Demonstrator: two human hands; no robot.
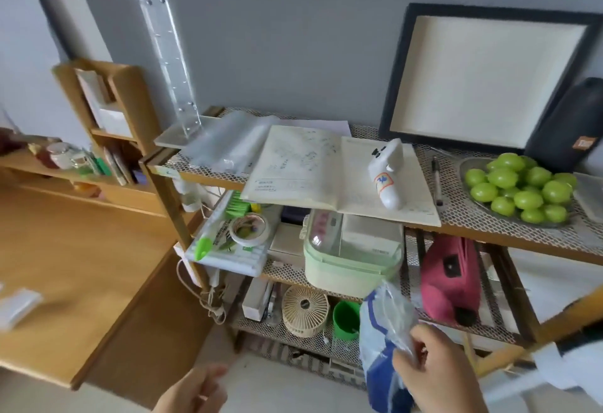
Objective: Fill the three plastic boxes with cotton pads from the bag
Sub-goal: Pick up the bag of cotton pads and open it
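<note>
Two hands show at the bottom edge: the left hand [192,391], low beside the wooden bench [81,282], has loosely curled fingers holding nothing. To its right, the right hand [434,370] pinches the clear blue-and-white bag [381,341], held up before the lower shelves of the shelf rack [489,233].

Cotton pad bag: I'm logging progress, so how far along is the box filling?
Early. Done: the bag is off the shelf unit, by the look of it. In hand: the right hand pinches its clear plastic top; the left hand holds nothing. Left: no plastic boxes can be made out, and no pads are out, so all three remain to fill.
</note>
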